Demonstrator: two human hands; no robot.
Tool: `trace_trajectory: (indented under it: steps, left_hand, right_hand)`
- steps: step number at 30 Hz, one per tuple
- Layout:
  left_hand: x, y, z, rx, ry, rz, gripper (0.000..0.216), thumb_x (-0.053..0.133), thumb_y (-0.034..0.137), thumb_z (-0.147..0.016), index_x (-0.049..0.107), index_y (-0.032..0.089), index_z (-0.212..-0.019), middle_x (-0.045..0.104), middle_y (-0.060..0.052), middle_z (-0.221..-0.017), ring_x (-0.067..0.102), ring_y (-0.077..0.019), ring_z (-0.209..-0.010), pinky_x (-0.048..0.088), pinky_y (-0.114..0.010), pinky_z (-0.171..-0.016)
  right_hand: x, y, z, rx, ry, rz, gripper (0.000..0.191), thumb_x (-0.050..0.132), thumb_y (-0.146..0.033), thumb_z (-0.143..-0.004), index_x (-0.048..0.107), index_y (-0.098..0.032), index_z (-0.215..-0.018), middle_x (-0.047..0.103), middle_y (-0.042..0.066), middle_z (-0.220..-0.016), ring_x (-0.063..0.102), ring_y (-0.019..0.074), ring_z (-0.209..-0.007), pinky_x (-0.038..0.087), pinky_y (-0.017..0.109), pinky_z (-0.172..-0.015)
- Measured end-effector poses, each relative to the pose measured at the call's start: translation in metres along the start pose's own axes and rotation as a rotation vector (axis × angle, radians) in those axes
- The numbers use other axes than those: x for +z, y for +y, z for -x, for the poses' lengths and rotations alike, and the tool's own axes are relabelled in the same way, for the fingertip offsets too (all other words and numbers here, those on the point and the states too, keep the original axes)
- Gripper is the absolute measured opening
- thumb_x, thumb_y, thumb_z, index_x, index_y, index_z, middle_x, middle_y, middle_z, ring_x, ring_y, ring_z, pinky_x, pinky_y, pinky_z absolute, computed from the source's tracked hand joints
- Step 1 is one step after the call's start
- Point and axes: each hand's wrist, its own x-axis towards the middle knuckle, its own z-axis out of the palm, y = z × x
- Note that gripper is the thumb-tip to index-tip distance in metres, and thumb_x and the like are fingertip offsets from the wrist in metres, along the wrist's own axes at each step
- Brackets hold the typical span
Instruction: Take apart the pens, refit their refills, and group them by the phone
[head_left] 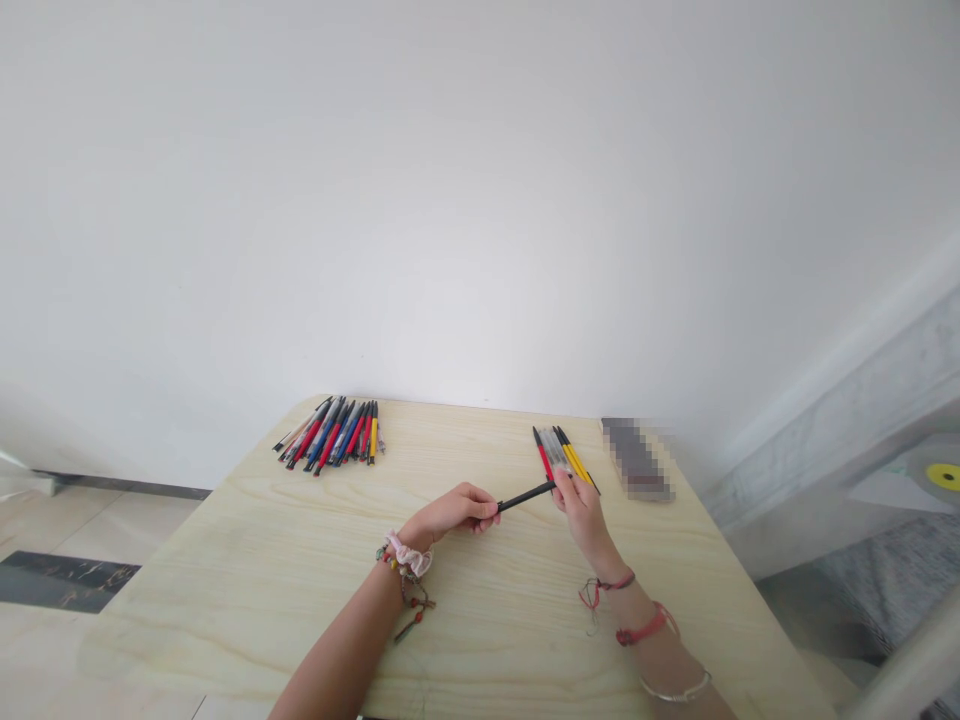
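Observation:
A slim black pen point(526, 496) is stretched between my two hands above the middle of the table. The fingers of my left hand point(459, 507) are closed on its left end. At the other end, my right hand point(579, 505) pinches it between thumb and fingers. Just behind the right hand lies a small row of pens: a red pen point(542, 453), clear ones point(553, 450) and yellow pens with black tips point(572, 456). The right hand partly hides their near ends.
A larger pile of red, blue, clear and yellow pens point(330, 436) lies at the table's back left. A dark, blurred-out flat object point(636, 460) sits at the back right. The wooden table point(450, 620) meets a white wall point(480, 200) behind.

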Motion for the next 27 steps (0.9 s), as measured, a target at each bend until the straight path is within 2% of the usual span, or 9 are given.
trace_trajectory:
  steps: [4,10,12,14,17,20,23,27]
  left_hand:
    - [-0.001,-0.001,0.005,-0.046,-0.126,0.155,0.031,0.056,0.04,-0.065,0.054,0.01,-0.062,0.041,0.004,-0.047,0.033,-0.0049,-0.043,0.02,-0.02,-0.044]
    - [-0.003,-0.002,0.007,-0.058,-0.226,0.19,0.032,0.056,0.042,-0.063,0.052,0.01,-0.061,0.038,0.005,-0.045,0.029,-0.0043,-0.042,0.016,-0.021,-0.043]
    - [-0.001,0.0,0.006,-0.065,-0.168,0.146,0.032,0.055,0.042,-0.064,0.052,0.01,-0.062,0.039,0.005,-0.046,0.03,-0.0045,-0.043,0.018,-0.02,-0.043]
    - [0.001,0.002,0.004,-0.036,-0.052,0.058,0.032,0.053,0.043,-0.066,0.052,0.011,-0.063,0.04,0.005,-0.048,0.033,-0.005,-0.045,0.023,-0.02,-0.045]
    - [0.003,0.005,0.0,0.062,0.131,-0.164,0.03,0.048,0.041,-0.069,0.052,0.012,-0.063,0.042,0.004,-0.049,0.037,-0.0063,-0.047,0.029,-0.02,-0.049]
    - [0.004,0.005,-0.003,0.132,0.252,-0.424,0.027,0.044,0.037,-0.072,0.053,0.014,-0.062,0.047,0.004,-0.051,0.043,-0.0077,-0.051,0.033,-0.02,-0.053]
    - [0.006,0.003,-0.004,0.155,0.276,-0.56,0.026,0.041,0.034,-0.075,0.054,0.014,-0.064,0.053,0.002,-0.056,0.047,-0.0087,-0.055,0.035,-0.019,-0.056]
    - [0.011,0.0,-0.005,0.172,0.202,-0.554,0.024,0.039,0.032,-0.077,0.055,0.014,-0.076,0.055,0.001,-0.06,0.049,-0.009,-0.055,0.037,-0.019,-0.056]
  right_hand:
    - [-0.001,-0.007,0.005,-0.061,-0.018,0.017,0.045,0.036,-0.051,-0.076,0.029,-0.021,-0.043,0.025,-0.005,-0.038,0.024,0.0076,-0.036,0.02,0.023,-0.036]
    - [-0.003,-0.011,0.008,-0.12,-0.051,0.049,0.045,0.034,-0.051,-0.077,0.03,-0.021,-0.044,0.026,-0.005,-0.04,0.025,0.0075,-0.037,0.02,0.023,-0.037]
    - [-0.003,-0.01,0.005,-0.101,-0.07,0.04,0.045,0.035,-0.053,-0.076,0.031,-0.021,-0.045,0.027,-0.006,-0.04,0.025,0.0073,-0.037,0.02,0.023,-0.036]
    - [-0.003,-0.009,0.002,-0.055,-0.064,0.036,0.046,0.036,-0.055,-0.074,0.032,-0.021,-0.044,0.028,-0.006,-0.038,0.026,0.0073,-0.036,0.02,0.023,-0.036]
    - [-0.003,-0.005,-0.002,0.053,0.028,0.027,0.049,0.033,-0.057,-0.074,0.03,-0.021,-0.041,0.026,-0.006,-0.034,0.026,0.0074,-0.033,0.022,0.023,-0.035]
    - [-0.001,-0.001,-0.005,0.167,0.071,-0.013,0.05,0.035,-0.058,-0.073,0.026,-0.022,-0.039,0.024,-0.006,-0.032,0.024,0.0067,-0.031,0.02,0.023,-0.033]
    - [0.0,0.003,-0.007,0.258,0.059,-0.081,0.048,0.041,-0.057,-0.069,0.023,-0.022,-0.041,0.021,-0.008,-0.033,0.019,0.0052,-0.03,0.015,0.022,-0.031]
    - [-0.002,0.007,-0.009,0.286,0.07,-0.137,0.047,0.045,-0.056,-0.067,0.022,-0.022,-0.044,0.019,-0.01,-0.034,0.016,0.0041,-0.03,0.011,0.021,-0.03]
